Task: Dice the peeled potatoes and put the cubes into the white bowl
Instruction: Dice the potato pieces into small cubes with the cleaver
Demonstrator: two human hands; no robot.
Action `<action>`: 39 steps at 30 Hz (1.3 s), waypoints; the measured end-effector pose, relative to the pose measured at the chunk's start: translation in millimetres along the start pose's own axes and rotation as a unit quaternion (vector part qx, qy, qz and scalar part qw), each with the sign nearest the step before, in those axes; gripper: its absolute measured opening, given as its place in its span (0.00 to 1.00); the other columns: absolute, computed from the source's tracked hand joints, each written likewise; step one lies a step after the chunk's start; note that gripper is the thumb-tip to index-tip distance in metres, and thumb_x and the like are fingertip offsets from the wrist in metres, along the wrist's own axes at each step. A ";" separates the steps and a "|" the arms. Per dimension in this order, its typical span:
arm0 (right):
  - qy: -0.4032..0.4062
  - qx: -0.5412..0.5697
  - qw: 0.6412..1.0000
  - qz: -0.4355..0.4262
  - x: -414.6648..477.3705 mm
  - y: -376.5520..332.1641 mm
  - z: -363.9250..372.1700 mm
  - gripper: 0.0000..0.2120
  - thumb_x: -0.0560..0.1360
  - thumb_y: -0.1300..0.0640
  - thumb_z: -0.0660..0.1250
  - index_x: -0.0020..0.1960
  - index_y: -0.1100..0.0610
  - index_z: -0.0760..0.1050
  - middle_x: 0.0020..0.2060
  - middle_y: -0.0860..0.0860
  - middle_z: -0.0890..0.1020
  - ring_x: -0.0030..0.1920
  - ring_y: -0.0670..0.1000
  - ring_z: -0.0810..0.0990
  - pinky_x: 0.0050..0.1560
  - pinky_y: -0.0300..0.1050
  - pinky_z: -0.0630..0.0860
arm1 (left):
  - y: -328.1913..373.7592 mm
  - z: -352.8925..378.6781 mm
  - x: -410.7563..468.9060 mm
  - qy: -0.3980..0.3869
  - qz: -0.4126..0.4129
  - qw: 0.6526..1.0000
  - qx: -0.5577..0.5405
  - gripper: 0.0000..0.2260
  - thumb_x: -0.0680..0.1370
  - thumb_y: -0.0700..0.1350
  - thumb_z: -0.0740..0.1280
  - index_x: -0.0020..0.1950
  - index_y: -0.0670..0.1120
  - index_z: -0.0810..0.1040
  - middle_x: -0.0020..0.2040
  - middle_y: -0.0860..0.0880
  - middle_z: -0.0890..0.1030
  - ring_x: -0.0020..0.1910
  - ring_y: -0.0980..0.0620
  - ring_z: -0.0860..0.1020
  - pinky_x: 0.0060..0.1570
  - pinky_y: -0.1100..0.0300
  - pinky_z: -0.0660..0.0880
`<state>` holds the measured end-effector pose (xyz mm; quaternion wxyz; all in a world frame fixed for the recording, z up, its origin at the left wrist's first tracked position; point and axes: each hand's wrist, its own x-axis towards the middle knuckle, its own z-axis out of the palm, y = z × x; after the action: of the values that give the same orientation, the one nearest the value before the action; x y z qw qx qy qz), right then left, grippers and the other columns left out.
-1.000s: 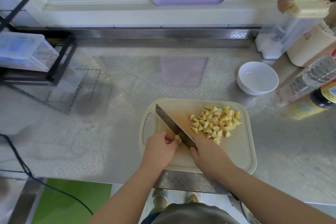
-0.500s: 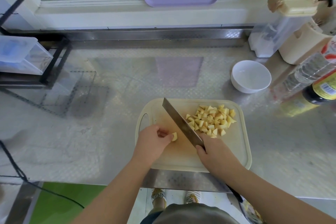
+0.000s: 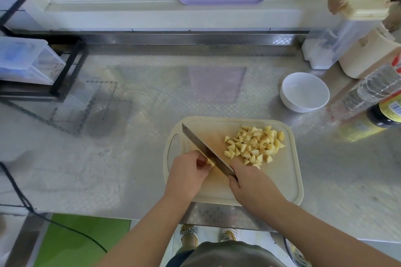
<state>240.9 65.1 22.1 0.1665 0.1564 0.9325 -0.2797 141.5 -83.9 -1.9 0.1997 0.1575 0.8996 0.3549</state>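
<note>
the left hand (image 3: 187,174) pinches 1 small potato piece (image 3: 210,163) against the cutting board (image 3: 284,182), fingers curled. the right hand (image 3: 253,184) is wrapped around the handle of 1 knife (image 3: 206,150), handle hidden in the fist; the blade slants away up-left, its edge touching the piece. just beyond the right hand lies 1 pile of potato cubes (image 3: 253,145), too many and too blurred to count. farther beyond it, off the board, 1 white bowl (image 3: 304,92) looks empty. past the bowl stand bottles (image 3: 373,95), cut off by the edge.
</note>
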 end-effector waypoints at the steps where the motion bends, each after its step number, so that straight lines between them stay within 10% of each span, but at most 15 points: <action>1: 0.000 0.001 1.000 0.003 -0.3 -0.7 0.0 0.05 0.82 0.52 0.57 0.48 0.50 0.67 0.37 0.49 0.76 0.37 0.50 0.77 0.39 0.47 0.77 | -0.2 -0.1 -0.2 -0.001 -0.001 1.000 -0.003 0.05 0.74 0.47 0.73 0.46 0.48 0.84 0.42 0.55 0.84 0.41 0.59 0.81 0.48 0.56 0.79; 39: 0.022 0.059 0.997 0.054 0.1 -7.3 11.4 0.01 0.81 0.55 0.58 0.51 0.51 0.68 0.39 0.48 0.76 0.37 0.52 0.78 0.39 0.51 0.78 | -5.2 5.4 1.4 0.007 0.042 0.999 0.025 0.02 0.74 0.46 0.72 0.44 0.48 0.84 0.43 0.54 0.80 0.39 0.58 0.78 0.44 0.57 0.77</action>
<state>240.5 52.9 16.5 0.1514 0.2225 0.9079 -0.3213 142.1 -83.7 -9.5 0.1745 0.1973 0.9021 0.3418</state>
